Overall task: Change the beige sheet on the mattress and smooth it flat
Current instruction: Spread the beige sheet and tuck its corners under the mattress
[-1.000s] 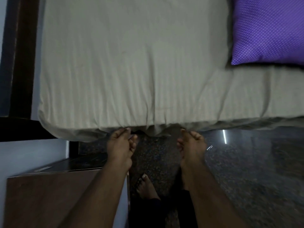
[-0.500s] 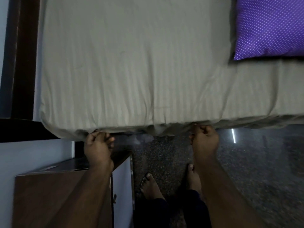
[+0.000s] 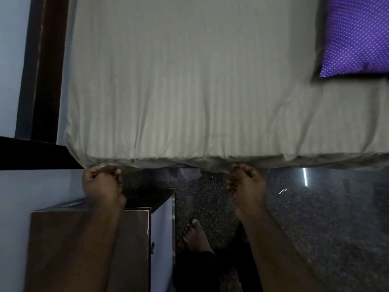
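Forearms of mine reach forward from the bottom of the view, seen from above in dim light. Nearest to me, on the left, stands a brown wooden bedside cabinet, and my left forearm passes over its top. Between my arms, one bare foot of mine rests on the dark speckled floor, where a thin bright streak of light is reflected.

My left hand is at the near left corner of the mattress, fingers curled into a fist round the hanging hem of the beige sheet. My right hand is further right along the same near edge, its fingertips pinching the bunched hem where the cloth sags below the mattress. The two hands are well apart, with a gathered, rumpled strip of hem between them.

Beyond my hands, the beige sheet covers the top of the mattress. It has faint woven stripes running away from me and lies mostly flat, with soft creases fanning up from the near edge. At the far right, a purple pillow with small white dots lies on the sheet. Along the left side runs a dark wooden bed frame, set against a pale blue wall.
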Motion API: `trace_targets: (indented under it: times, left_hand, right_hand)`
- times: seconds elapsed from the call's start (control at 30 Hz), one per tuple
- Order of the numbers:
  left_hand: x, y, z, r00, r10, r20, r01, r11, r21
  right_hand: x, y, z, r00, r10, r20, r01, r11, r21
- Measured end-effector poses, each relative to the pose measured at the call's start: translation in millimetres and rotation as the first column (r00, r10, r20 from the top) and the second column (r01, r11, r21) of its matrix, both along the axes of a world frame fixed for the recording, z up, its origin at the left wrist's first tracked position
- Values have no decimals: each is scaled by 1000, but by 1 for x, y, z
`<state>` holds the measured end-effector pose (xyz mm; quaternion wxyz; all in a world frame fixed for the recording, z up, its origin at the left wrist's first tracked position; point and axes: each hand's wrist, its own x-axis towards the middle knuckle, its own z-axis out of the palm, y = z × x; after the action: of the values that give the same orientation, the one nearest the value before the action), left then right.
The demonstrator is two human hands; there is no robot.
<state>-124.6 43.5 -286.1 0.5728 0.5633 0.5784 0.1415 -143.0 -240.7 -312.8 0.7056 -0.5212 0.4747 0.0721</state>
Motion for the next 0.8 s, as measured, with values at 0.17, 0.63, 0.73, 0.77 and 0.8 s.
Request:
trace_targets:
  times: [0.17, 0.63, 0.73, 0.77, 0.8]
  left_hand:
    - [-5, 34, -3, 998, -2, -59, 1, 1000, -21]
    - [-12, -127, -45, 920, -358, -158, 175, 738, -652]
    - [1, -146, -74, 899, -404, -170, 176, 689, -704]
    - [5, -154, -82, 901, -399, -169, 163, 674, -721]
    - [9, -161, -88, 909, -386, -157, 151, 656, -739]
  right_hand:
    - [7, 3, -4, 1000, 27, -10, -27, 999, -20]
    - [-8, 4, -27, 965, -32, -259, 142, 899, 415]
    - [-1, 1, -48, 944, -179, -276, 290, 850, 440]
    - [3, -2, -54, 937, -229, -265, 326, 846, 421]
    - [6, -5, -60, 926, -280, -253, 364, 843, 396]
